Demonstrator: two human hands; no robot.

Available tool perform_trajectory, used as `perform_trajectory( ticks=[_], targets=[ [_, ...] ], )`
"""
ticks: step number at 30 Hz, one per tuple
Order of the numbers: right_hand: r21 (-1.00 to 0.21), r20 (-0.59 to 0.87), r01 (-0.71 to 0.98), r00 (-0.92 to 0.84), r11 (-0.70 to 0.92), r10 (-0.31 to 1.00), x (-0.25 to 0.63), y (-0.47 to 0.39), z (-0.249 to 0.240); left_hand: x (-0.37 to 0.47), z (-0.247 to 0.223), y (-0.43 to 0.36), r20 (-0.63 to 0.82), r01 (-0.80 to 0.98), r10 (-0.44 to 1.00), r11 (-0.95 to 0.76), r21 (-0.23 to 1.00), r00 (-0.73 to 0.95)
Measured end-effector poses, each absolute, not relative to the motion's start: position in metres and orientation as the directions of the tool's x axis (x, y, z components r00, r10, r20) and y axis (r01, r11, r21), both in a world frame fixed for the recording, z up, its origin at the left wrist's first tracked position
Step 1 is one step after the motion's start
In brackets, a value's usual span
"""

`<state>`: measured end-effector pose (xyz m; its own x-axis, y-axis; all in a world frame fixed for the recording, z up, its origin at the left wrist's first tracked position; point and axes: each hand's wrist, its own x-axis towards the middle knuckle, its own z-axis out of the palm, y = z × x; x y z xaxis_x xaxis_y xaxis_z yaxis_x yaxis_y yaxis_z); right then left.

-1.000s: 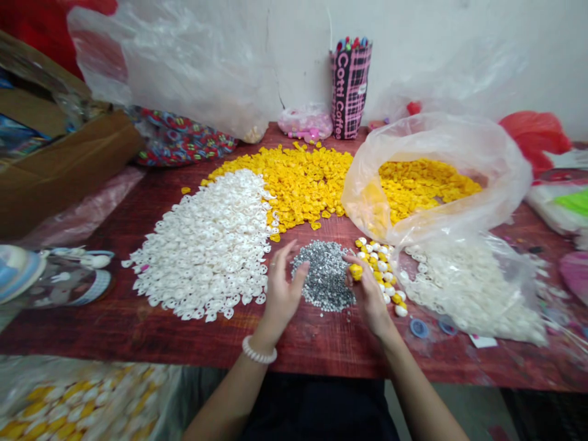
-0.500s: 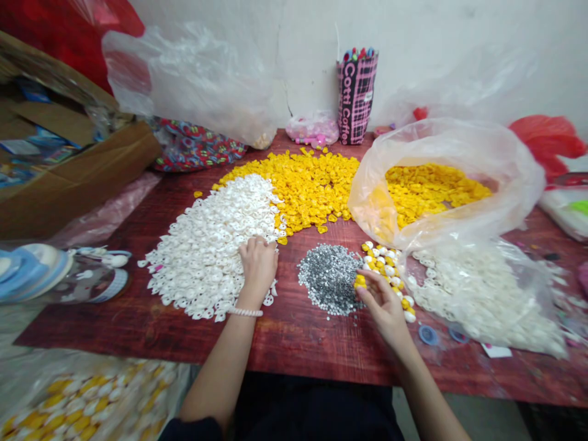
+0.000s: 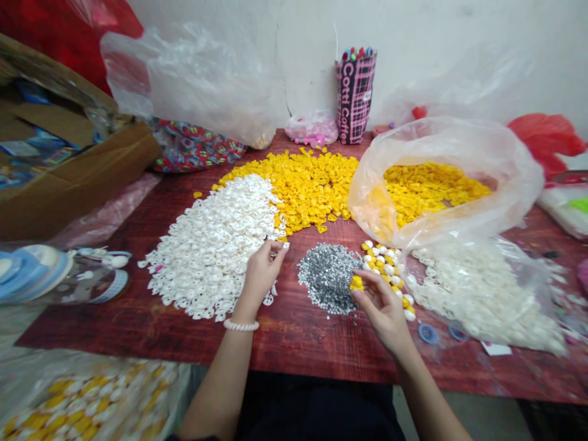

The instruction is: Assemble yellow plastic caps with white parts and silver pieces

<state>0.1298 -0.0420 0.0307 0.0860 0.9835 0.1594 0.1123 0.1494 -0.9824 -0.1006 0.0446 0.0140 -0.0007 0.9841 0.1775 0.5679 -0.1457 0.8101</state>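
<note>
My left hand (image 3: 264, 272), with a beaded bracelet on its wrist, pinches a small white plastic piece (image 3: 286, 245) at the right edge of a heap of white plastic pieces (image 3: 202, 251). Between finger and thumb of my right hand (image 3: 383, 306) is a small yellow plastic piece (image 3: 356, 283). That hand hovers by the right side of a pile of small silvery-grey discs (image 3: 328, 275). Just beyond its fingers lie joined yellow-and-white pieces (image 3: 383, 263). Behind the white heap spreads a heap of yellow plastic pieces (image 3: 312, 184).
An open clear bag (image 3: 509, 184) of yellow pieces stands at the right. In front of it lies a bag of whitish pieces (image 3: 496, 294). At the left are a cardboard box (image 3: 82, 177) and a clear bottle (image 3: 98, 275). A Cotti Coffee bag (image 3: 356, 98) stands by the wall.
My left hand has lifted off the white heap and moved slightly right, a white piece now showing at its fingertips. My right hand, still holding the yellow piece, has turned slightly.
</note>
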Motion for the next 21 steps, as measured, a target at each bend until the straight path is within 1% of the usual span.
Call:
perform_trajectory(
  ticks=[1,2,3,4,6,8,10,13,17,21],
  targets=[
    [-0.981,0.17,0.109,0.082,0.161,0.982,0.129,-0.041,0.032,-0.093,0.016,0.039,0.126,0.372,0.992,-0.114,0.921,-0.008],
    [-0.979,0.184,0.108,0.074,0.175,0.98,0.128,-0.04,0.033,-0.084,0.018,0.033,0.073,0.208,0.997,-0.076,0.975,0.024],
    [-0.974,0.202,0.114,0.062,0.194,0.977,0.128,-0.038,0.034,-0.075,0.021,0.026,0.039,0.105,0.997,-0.045,0.993,0.064],
    [-0.967,0.226,0.129,0.046,0.219,0.973,0.129,-0.036,0.035,-0.067,0.024,0.02,0.032,0.046,0.996,-0.036,0.998,0.082],
    [-0.941,0.294,0.174,0.001,0.29,0.956,0.132,-0.03,0.036,-0.054,0.033,0.009,0.022,-0.012,0.987,-0.021,1.0,0.156],
    [-0.894,0.384,0.221,-0.071,0.39,0.92,0.138,-0.025,0.038,-0.047,0.043,0.003,-0.008,-0.064,0.963,0.026,0.998,0.27],
    [-0.829,0.468,0.26,-0.159,0.494,0.869,0.144,-0.021,0.042,-0.046,0.051,0.0,-0.056,-0.101,0.905,0.108,0.989,0.421],
    [-0.74,0.521,0.322,-0.281,0.59,0.806,0.151,-0.017,0.05,-0.05,0.059,-0.001,-0.097,-0.113,0.792,0.205,0.972,0.602],
    [-0.672,0.552,0.349,-0.353,0.654,0.755,0.153,-0.018,0.057,-0.05,0.064,-0.001,-0.075,-0.1,0.734,0.192,0.976,0.675],
    [-0.662,0.586,0.367,-0.289,0.653,0.757,0.153,-0.02,0.056,-0.039,0.067,-0.008,-0.06,-0.152,0.746,0.212,0.965,0.663]
  ],
)
